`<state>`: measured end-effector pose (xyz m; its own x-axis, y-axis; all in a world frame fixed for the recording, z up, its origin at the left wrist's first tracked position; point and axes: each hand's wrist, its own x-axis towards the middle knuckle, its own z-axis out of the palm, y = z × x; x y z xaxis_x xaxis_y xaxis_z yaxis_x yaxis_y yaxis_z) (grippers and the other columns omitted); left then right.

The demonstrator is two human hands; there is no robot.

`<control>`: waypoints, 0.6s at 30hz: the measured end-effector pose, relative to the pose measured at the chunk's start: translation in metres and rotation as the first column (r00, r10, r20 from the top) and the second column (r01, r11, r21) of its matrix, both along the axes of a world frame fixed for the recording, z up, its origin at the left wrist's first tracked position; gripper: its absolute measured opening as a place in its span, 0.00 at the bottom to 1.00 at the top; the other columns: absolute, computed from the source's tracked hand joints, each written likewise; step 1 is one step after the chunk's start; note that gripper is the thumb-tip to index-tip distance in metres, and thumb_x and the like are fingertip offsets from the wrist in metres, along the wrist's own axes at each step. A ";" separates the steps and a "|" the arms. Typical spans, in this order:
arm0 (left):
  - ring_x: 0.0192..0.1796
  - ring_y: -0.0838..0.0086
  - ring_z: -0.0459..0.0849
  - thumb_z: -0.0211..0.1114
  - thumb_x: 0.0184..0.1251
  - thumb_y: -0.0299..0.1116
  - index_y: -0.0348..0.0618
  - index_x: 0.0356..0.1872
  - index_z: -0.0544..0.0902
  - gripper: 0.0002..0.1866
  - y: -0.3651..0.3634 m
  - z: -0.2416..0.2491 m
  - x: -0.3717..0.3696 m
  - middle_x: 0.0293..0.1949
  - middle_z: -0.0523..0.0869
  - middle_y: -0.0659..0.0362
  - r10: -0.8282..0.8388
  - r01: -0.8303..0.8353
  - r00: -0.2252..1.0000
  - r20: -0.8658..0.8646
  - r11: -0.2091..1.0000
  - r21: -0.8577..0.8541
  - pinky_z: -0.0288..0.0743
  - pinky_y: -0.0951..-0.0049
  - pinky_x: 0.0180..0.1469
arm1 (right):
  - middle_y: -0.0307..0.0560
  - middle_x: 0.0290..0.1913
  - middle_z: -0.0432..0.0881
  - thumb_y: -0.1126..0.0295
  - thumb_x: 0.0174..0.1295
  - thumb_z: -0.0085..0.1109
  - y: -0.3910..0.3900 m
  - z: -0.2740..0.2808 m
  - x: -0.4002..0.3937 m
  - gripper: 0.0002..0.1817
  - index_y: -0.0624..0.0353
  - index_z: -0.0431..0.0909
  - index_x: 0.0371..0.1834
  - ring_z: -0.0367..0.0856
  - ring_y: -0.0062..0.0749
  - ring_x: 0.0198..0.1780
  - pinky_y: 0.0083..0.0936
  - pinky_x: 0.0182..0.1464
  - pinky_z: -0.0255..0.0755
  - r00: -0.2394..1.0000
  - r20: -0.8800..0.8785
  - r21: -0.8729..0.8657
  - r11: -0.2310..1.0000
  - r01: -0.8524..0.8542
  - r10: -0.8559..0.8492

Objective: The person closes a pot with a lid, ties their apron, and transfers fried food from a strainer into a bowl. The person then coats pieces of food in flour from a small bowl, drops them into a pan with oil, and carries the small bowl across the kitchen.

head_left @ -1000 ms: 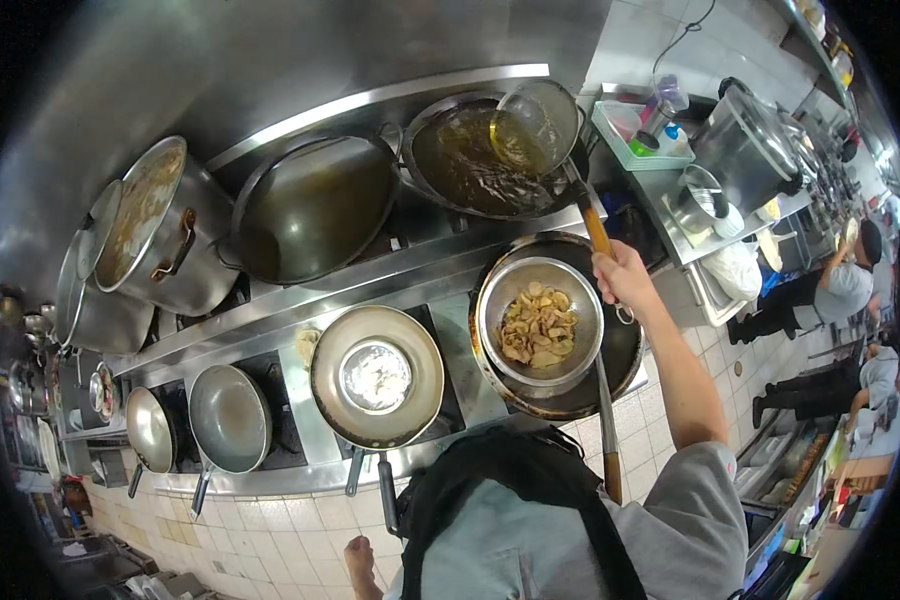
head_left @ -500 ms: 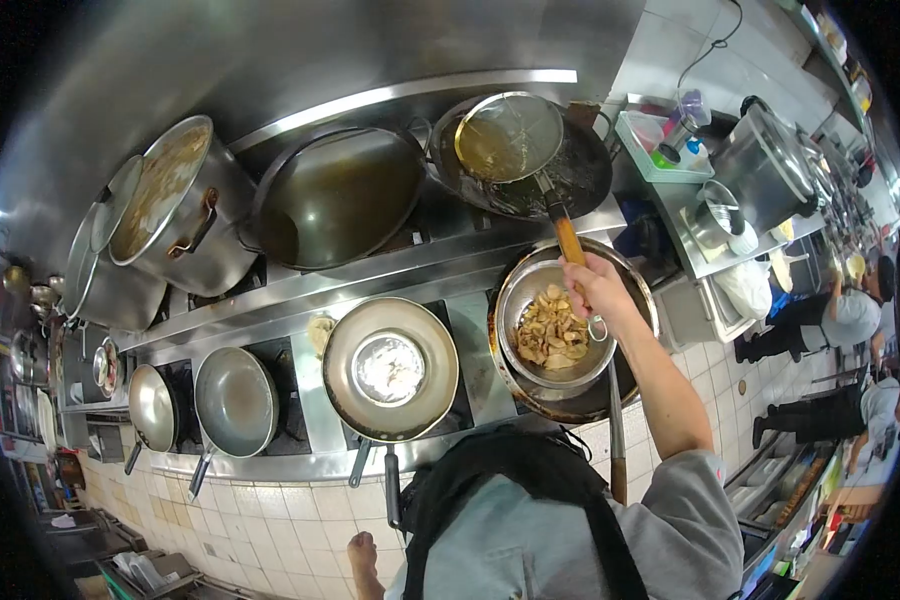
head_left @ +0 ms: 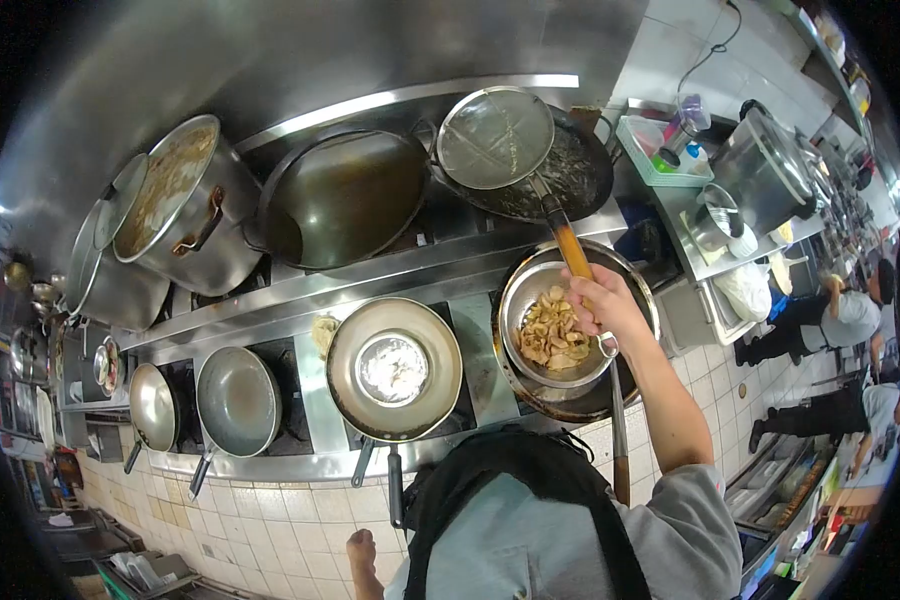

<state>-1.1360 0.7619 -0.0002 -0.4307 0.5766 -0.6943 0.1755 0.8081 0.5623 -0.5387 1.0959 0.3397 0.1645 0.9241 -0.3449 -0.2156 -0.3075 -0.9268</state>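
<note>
- The right hand [head_left: 598,300] is clamped around the wooden handle of a round mesh skimmer [head_left: 495,137], whose head hangs tilted over the far right wok [head_left: 580,175] of dark oil.
- The left hand [head_left: 362,552] hangs low at the bottom edge, near the person's body; whether its fingers are apart or together I cannot tell, and it touches nothing in view.
- Directly under the right hand sits a steel colander [head_left: 530,290] of fried pale-brown slices [head_left: 552,332], nested in a near wok [head_left: 570,405]; a second long handle [head_left: 620,440] runs from that wok toward the person.
- To the left of it, a frying pan [head_left: 350,390] carries a small steel bowl [head_left: 392,367] of whitish food.
- Further left stand two smaller empty pans [head_left: 237,400], side by side.
- On the back row, a large empty-looking wok [head_left: 345,195] lies between the oil wok and a tall stockpot [head_left: 185,210] of brown liquid.
- On the right, a counter holds a green tray [head_left: 660,155] of bottles and a big lidded steel pot [head_left: 765,165]; other people [head_left: 835,310] work well apart beyond it.
- Against half a second ago, the skimmer head has lifted clear: then it held yellow oil, now the mesh looks drained and grey.
- The hand has slid slightly down and right over the colander, and the view has hardly shifted.
</note>
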 end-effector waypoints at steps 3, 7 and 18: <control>0.29 0.77 0.80 0.64 0.70 0.36 0.32 0.47 0.85 0.15 0.004 -0.007 -0.013 0.31 0.86 0.59 -0.115 0.116 0.993 0.021 0.993 -0.036 0.76 0.72 0.32 | 0.37 0.29 0.75 0.69 0.71 0.57 -0.008 0.002 0.021 0.14 0.63 0.75 0.56 0.66 0.16 0.16 0.18 0.14 0.55 1.000 0.024 0.006 1.000 0.015 -0.015; 0.29 0.76 0.81 0.64 0.70 0.37 0.31 0.47 0.85 0.17 -0.008 -0.039 -0.031 0.32 0.87 0.59 -0.387 0.402 0.914 -0.123 0.905 0.138 0.76 0.72 0.32 | 0.36 0.26 0.74 0.70 0.71 0.57 -0.012 0.008 0.044 0.12 0.62 0.76 0.53 0.65 0.16 0.15 0.18 0.13 0.56 0.985 0.149 0.053 0.996 0.077 -0.084; 0.33 0.71 0.84 0.64 0.69 0.39 0.30 0.52 0.83 0.20 0.014 -0.022 -0.022 0.38 0.89 0.53 -0.280 0.280 0.959 -0.036 0.960 -0.020 0.80 0.69 0.37 | 0.44 0.27 0.78 0.68 0.70 0.55 -0.019 -0.023 0.144 0.08 0.63 0.75 0.43 0.71 0.22 0.16 0.24 0.18 0.64 0.541 0.821 0.169 0.983 0.074 -0.182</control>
